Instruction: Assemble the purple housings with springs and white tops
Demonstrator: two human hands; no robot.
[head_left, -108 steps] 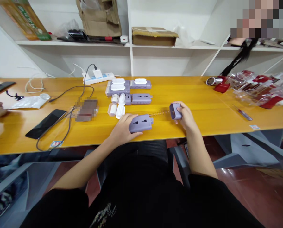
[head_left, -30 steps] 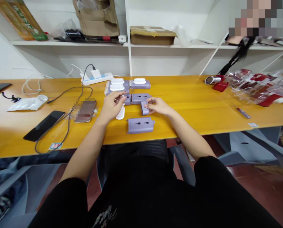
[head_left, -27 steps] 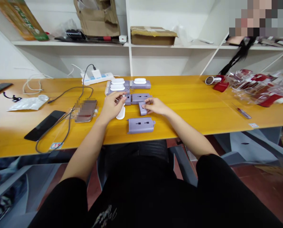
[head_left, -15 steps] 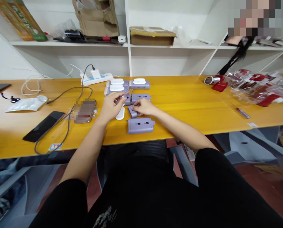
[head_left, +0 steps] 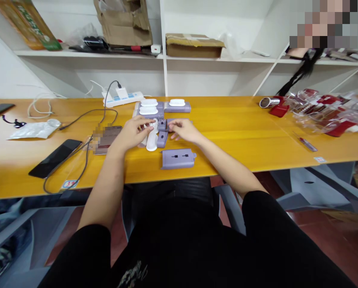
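Observation:
My left hand point(head_left: 132, 134) is over the wooden table with its fingers curved and slightly apart, close beside a white oval piece point(head_left: 155, 127). A second white oval piece point(head_left: 151, 142) lies just below it. My right hand point(head_left: 183, 130) has its fingers apart; its fingertips are at the right end of a small purple block point(head_left: 161, 125), and whether they touch it I cannot tell. Another small purple block point(head_left: 161, 139) lies below that one. Nearer the table edge is a purple casing point(head_left: 178, 159) with two dark slots. My right hand partly hides another purple casing behind it.
Purple casings with white oval tops point(head_left: 149, 110) stand at the back, beside a power strip point(head_left: 123, 100). Phones, including a black phone point(head_left: 55, 158), and cables lie to the left. At right are red-and-clear plastic parts point(head_left: 326, 108) and a screwdriver point(head_left: 308, 144). A person is partly visible behind.
My right hand has let go of the lower small purple block, which now lies slightly further left, and moved up to the other block. My left hand has shifted left, uncovering the upper white piece.

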